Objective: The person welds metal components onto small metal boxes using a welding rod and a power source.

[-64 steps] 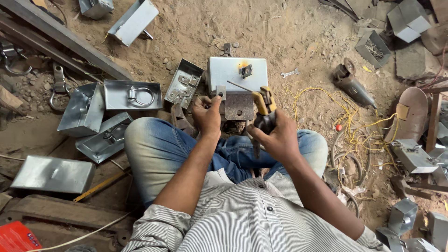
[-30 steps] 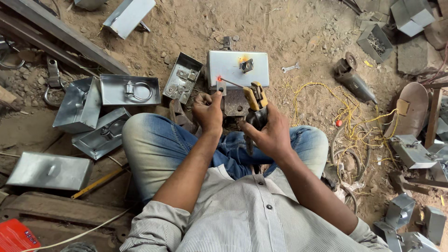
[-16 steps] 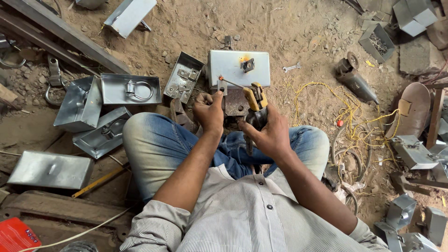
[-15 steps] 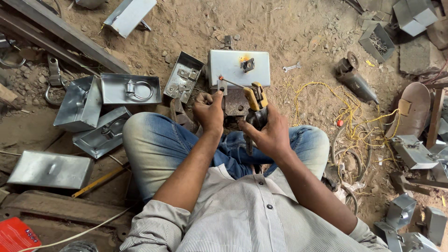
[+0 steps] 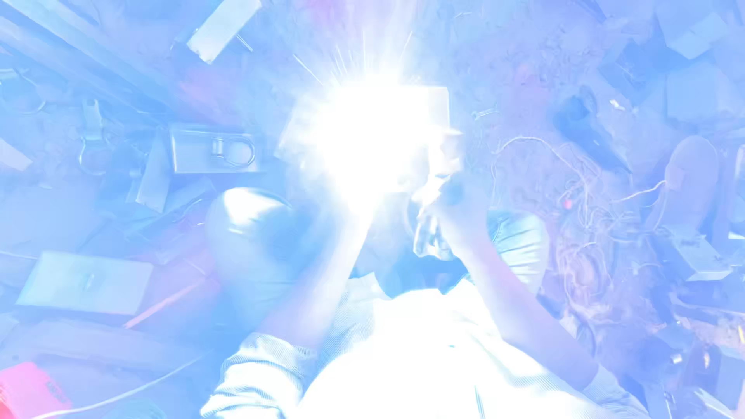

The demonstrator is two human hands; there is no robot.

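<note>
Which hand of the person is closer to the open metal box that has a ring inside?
Left. The left hand is mostly lost in white glare, a little right of the open metal box. The right hand lies farther right, beyond the glare.

Everything's washed blue-white, but an open metal box (image 5: pixel 213 149) with a ring inside sits on the sandy ground (image 5: pixel 528 85) toward the left edge. A flat metal plate (image 5: pixel 84 282) lies lower left, a red object (image 5: pixel 27 392) fills the bottom-left corner, and tangled yellow wire (image 5: pixel 578 209) sprawls toward the right edge.
</note>
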